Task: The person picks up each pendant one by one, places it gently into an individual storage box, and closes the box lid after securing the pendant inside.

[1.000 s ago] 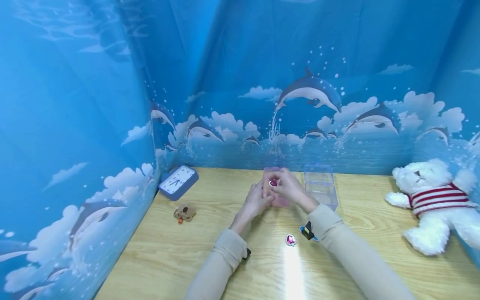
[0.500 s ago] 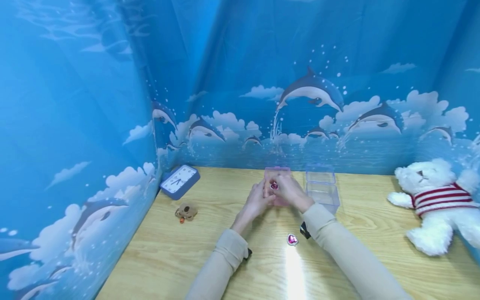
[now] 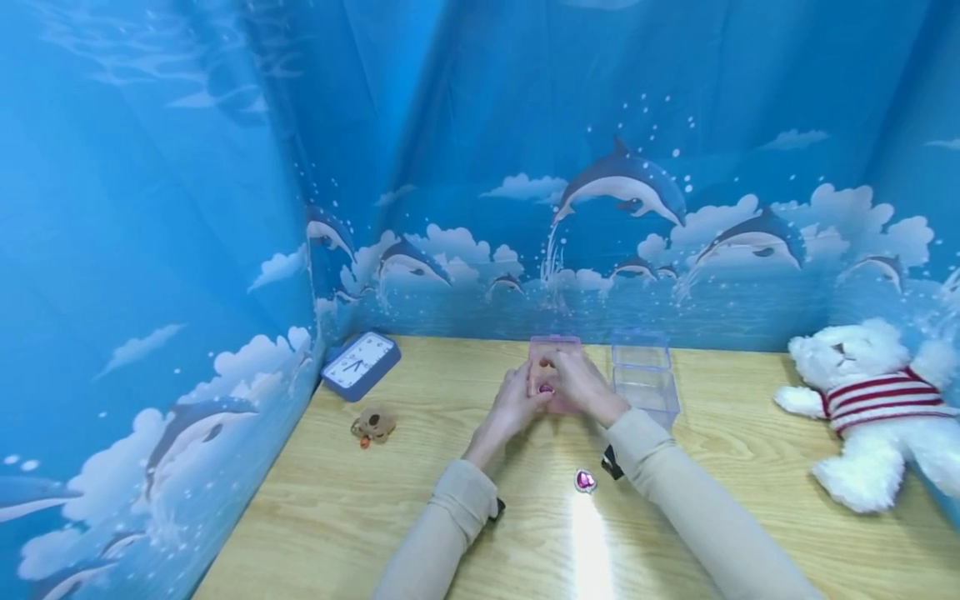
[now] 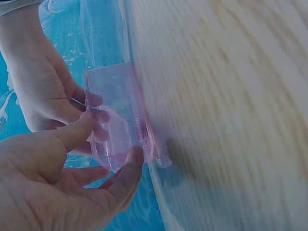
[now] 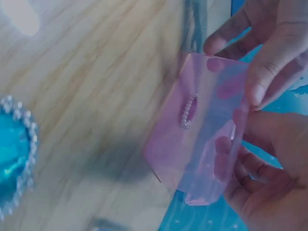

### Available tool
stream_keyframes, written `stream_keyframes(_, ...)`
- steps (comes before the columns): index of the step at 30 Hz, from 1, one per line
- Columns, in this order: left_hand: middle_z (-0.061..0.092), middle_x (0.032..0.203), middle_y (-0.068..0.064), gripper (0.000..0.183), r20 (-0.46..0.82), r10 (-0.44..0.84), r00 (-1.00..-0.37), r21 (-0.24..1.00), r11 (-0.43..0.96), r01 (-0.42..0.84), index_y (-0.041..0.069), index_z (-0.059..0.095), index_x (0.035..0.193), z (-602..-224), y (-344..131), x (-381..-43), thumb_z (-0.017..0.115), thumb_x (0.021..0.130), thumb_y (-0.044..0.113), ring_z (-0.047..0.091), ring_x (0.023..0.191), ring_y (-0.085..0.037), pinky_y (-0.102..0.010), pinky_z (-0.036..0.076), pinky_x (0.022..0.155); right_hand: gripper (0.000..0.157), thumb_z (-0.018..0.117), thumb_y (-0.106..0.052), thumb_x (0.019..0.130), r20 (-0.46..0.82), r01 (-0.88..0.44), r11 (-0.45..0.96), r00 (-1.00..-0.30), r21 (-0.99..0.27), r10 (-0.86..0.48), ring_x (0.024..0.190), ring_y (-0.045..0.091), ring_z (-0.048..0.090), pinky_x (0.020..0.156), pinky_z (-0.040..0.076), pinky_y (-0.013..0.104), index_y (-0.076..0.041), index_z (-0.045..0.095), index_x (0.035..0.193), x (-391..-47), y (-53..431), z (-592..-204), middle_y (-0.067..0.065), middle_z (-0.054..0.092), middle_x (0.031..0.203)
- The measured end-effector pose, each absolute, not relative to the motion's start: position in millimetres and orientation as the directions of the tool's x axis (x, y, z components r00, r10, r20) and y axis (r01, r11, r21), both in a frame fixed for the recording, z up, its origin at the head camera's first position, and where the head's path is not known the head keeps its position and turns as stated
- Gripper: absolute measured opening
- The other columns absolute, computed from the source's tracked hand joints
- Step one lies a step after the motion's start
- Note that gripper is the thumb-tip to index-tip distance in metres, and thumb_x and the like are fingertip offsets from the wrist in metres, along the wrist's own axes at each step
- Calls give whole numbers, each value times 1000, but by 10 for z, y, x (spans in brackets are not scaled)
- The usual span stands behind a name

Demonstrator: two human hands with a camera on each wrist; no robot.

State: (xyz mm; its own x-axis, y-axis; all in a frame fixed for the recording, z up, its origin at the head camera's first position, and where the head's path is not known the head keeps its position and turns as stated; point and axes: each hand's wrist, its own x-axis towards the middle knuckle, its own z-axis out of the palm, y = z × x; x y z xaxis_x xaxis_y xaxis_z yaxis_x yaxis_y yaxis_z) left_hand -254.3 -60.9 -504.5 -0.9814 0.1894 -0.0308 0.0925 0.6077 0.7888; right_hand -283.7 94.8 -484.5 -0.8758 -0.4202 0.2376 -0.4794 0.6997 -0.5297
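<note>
Lower in the pink box [image 3: 564, 404] now: the pink gem [image 3: 546, 389].
Left hand [image 3: 516, 402] grips the box's side, probably so it can't slide; right hand [image 3: 577, 377] reaches over, fingers apart, maybe because it let go.
</note>
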Motion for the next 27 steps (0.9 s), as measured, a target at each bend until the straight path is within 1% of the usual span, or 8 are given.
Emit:
stream_keyframes(2,56,141,-21,76,-44,186,-982,799,597,77,8,35,164,-5052,-608,-2535,73,100,22,58,124,-31,-50,53,111,19,75,3,91,224,-456,687,-887,-565,-404,117,39,71,101,62,54,-9,78,105,-2830,985,-4813,18,74,130)
stream_keyframes(5,53,147,-23,77,-53,181,-982,806,589,66,5,32,165,-5061,-603,-2532,72,101,22,56,133,-36,-54,49,118,31,71,6,92,180,-386,673,-916,-631,-358,111,40,72,96,63,53,1,73,123,-2788,1068,-4725,26,70,131)
stream_keyframes(7,50,152,-24,79,-66,171,-983,804,592,49,4,28,166,-5061,-599,-2522,71,102,24,54,138,-38,-55,46,121,36,69,4,94,158,-351,642,-928,-682,-338,105,40,72,92,64,51,6,67,130,-2740,1137,-4660,30,68,129)
stream_keyframes(9,50,152,-24,79,-68,164,-984,802,595,44,5,28,166,-5061,-594,-2522,71,102,25,54,138,-39,-55,46,122,35,67,0,97,145,-331,602,-930,-726,-337,105,40,71,91,64,49,7,65,132,-2681,1211,-4601,32,65,130)
stream_keyframes(11,50,153,-24,79,-72,154,-985,801,598,35,6,29,166,-5059,-591,-2518,71,101,25,55,138,-39,-56,45,122,35,66,-3,99,135,-316,561,-931,-765,-339,108,41,70,92,65,48,6,64,133,-2612,1281,-4546,32,63,132)
stream_keyframes(16,54,147,-21,83,-78,142,-987,804,594,22,10,29,167,-5047,-592,-2507,74,99,25,59,129,-35,-55,49,119,38,66,-5,101,113,-295,503,-926,-813,-360,112,41,69,92,65,45,4,61,137,-2417,1421,-4443,31,62,134)
stream_keyframes(20,55,145,-20,85,-82,136,-987,806,591,15,11,29,167,-5044,-598,-2498,75,98,25,60,127,-34,-54,50,117,40,68,-5,100,118,-315,489,-913,-814,-391,113,40,71,91,66,42,3,61,139,-2256,1491,-4423,29,65,133)
stream_keyframes(27,53,151,-23,83,-65,135,-989,803,595,28,8,30,166,-5043,-584,-2495,75,98,24,56,137,-39,-57,45,121,38,72,-4,97,138,-379,493,-879,-783,-455,106,34,73,89,66,34,3,65,133,-1959,1571,-4566,26,69,129)
